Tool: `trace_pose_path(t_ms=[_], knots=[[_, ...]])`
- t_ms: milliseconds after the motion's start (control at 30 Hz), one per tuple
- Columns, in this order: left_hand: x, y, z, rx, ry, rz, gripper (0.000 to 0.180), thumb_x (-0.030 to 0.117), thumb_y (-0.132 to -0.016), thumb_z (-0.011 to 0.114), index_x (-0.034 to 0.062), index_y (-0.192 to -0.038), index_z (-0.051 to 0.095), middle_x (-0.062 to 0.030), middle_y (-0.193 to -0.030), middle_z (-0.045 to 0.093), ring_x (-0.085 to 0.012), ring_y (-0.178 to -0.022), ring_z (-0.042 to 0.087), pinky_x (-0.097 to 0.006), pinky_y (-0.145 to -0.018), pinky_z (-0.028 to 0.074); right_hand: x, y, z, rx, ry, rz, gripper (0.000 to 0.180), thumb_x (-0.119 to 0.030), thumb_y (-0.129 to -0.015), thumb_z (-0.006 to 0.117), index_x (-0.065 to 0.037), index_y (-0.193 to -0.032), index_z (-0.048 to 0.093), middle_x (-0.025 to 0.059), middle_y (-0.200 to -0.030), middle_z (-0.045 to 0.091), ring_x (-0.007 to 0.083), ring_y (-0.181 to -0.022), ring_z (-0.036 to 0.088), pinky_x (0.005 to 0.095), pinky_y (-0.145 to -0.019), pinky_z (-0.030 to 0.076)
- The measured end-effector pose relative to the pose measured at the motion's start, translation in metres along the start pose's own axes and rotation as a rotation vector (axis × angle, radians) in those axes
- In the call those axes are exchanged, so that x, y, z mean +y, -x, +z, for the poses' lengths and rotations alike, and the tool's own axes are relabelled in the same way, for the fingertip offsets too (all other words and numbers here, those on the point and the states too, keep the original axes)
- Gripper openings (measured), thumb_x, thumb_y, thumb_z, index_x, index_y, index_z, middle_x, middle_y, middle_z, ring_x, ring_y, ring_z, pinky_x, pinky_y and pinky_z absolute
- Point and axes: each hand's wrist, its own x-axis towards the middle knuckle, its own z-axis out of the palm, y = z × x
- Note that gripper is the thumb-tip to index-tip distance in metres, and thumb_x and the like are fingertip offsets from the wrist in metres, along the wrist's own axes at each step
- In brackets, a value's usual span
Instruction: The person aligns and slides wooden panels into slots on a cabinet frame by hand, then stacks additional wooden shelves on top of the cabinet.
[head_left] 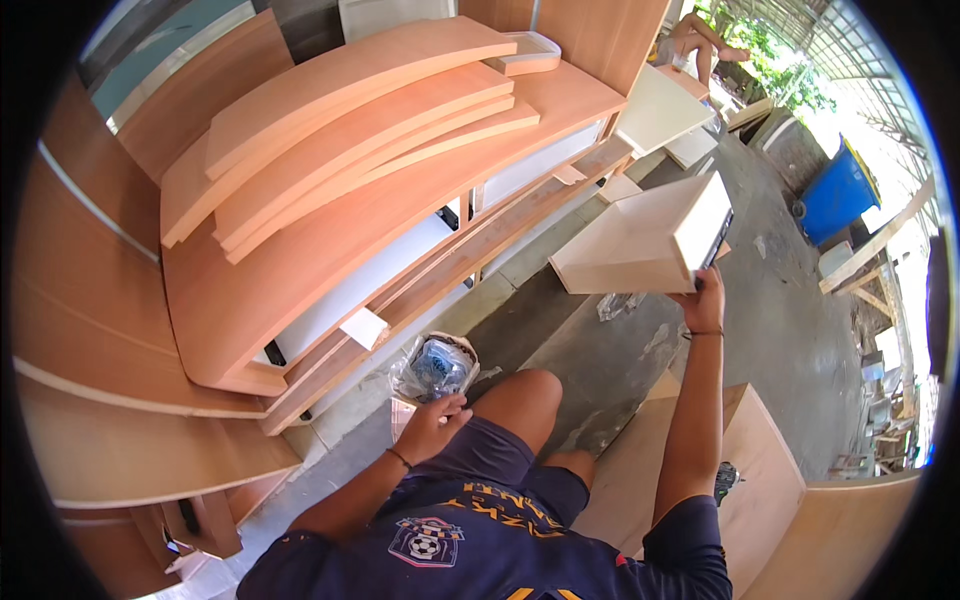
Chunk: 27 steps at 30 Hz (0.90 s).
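My right hand (pixel 706 300) is raised and grips the near lower corner of a pale wooden drawer box (pixel 645 240), holding it tilted in the air over the concrete floor. My left hand (pixel 432 425) rests by my bent knee with its fingers on a clear plastic bag (pixel 432 368) that holds small dark and blue parts. The bag sits in a small open carton on the floor beside the wooden cabinet (pixel 330 260).
A large orange-brown cabinet with white inner panels lies to my left, with several loose boards (pixel 340 130) stacked on it. A flat wooden panel (pixel 770 480) is under my right side. A blue bin (pixel 838 192) and a seated person (pixel 695 40) are farther away.
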Motion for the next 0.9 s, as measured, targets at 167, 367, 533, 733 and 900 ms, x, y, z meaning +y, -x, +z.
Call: trace_pose_path(t_ms=[167, 367, 533, 733, 900], knots=[[-0.002, -0.017, 0.002, 0.021, 0.315, 0.006, 0.043, 0.033, -0.094, 0.057, -0.002, -0.12, 0.055, -0.0106, -0.117, 0.062, -0.0169, -0.108, 0.059, -0.029, -0.094, 0.045, -0.045, 0.073, -0.047, -0.059, -0.164, -0.018, 0.051, -0.026, -0.081, 0.05, -0.004, -0.127, 0.049, 0.0136, -0.118, 0.058, 0.0314, -0.107, 0.059, 0.0517, -0.085, 0.052], [0.042, -0.061, 0.009, -0.165, 0.726, -0.239, 0.078, 0.066, -0.091, 0.039, 0.0, -0.132, 0.043, -0.0154, -0.128, 0.055, -0.027, -0.115, 0.055, -0.043, -0.098, 0.042, -0.058, 0.165, -0.121, -0.077, -0.398, -0.321, 0.053, -0.034, -0.089, 0.044, -0.002, -0.131, 0.048, 0.0142, -0.129, 0.054, 0.0318, -0.118, 0.053, 0.0473, -0.099, 0.044], [0.118, -0.051, 0.058, -0.466, 1.004, -0.17, 0.08, 0.066, -0.092, 0.033, 0.0015, -0.139, 0.036, -0.0137, -0.132, 0.052, -0.0288, -0.12, 0.051, -0.046, -0.1, 0.041, -0.079, 0.215, -0.112, 0.332, -0.299, -0.498, 0.063, -0.038, -0.088, 0.045, 0.006, -0.132, 0.044, 0.0201, -0.126, 0.055, 0.033, -0.115, 0.054, 0.0435, -0.095, 0.048], [0.09, -0.046, 0.113, -0.213, 0.92, -0.15, 0.042, 0.018, -0.09, 0.062, -0.0002, -0.126, 0.05, -0.0158, -0.115, 0.061, -0.0259, -0.101, 0.062, -0.038, -0.086, 0.052, -0.148, 0.287, 0.018, -0.294, 0.225, -0.359, 0.098, -0.046, -0.066, 0.071, 0.011, -0.137, 0.036, 0.0229, -0.135, 0.047, 0.0302, -0.124, 0.047, 0.0387, -0.107, 0.031], [0.068, -0.096, 0.173, -0.153, 0.758, -0.16, 0.049, 0.035, -0.086, 0.069, -0.0033, -0.115, 0.057, -0.0137, -0.102, 0.066, -0.0214, -0.089, 0.064, -0.036, -0.07, 0.054, -0.159, 0.347, 0.128, -0.252, 0.669, -0.261, 0.091, -0.047, -0.073, 0.073, 0.007, -0.137, 0.04, 0.0178, -0.129, 0.055, 0.029, -0.117, 0.055, 0.0379, -0.1, 0.04]])
